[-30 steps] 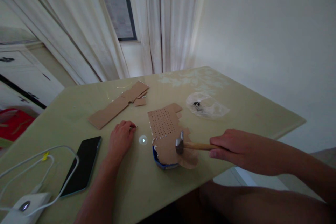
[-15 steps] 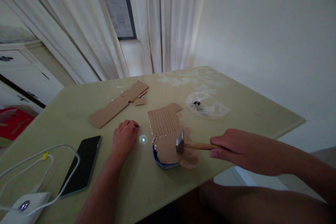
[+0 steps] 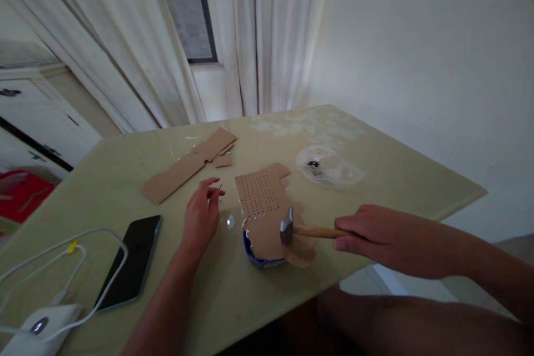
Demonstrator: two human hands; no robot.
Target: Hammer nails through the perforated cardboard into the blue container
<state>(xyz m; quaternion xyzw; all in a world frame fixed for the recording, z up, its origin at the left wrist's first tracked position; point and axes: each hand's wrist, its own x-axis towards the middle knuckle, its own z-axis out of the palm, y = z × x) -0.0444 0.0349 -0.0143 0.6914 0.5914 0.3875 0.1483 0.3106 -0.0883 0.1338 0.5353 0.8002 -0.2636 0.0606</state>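
Note:
My right hand [image 3: 371, 239] grips the wooden handle of a hammer [image 3: 308, 231]. The hammer's metal head rests over a torn cardboard piece [image 3: 267, 233] marked with rows of small dark dots, a few lighter ones along the nearest row. Under the cardboard's near edge shows a blue container [image 3: 257, 260], mostly covered. To the left, my left hand [image 3: 202, 214] is raised slightly off the table, thumb and fingers pinching a thin dark nail [image 3: 221, 187]. A small shiny round spot [image 3: 230, 222] lies on the tabletop beside that hand.
Cardboard strips [image 3: 187, 169] lie at the back left. A clear plastic bag [image 3: 334, 169] with small black pieces sits at the back right. A phone [image 3: 131, 261], a white cable [image 3: 120, 245] and a white power bank [image 3: 45, 331] occupy the left of the table [image 3: 233, 300].
My left hand has lifted from the tabletop and moved slightly right, its fingers turning upward with the nail. My right hand and the hammer have stayed in place.

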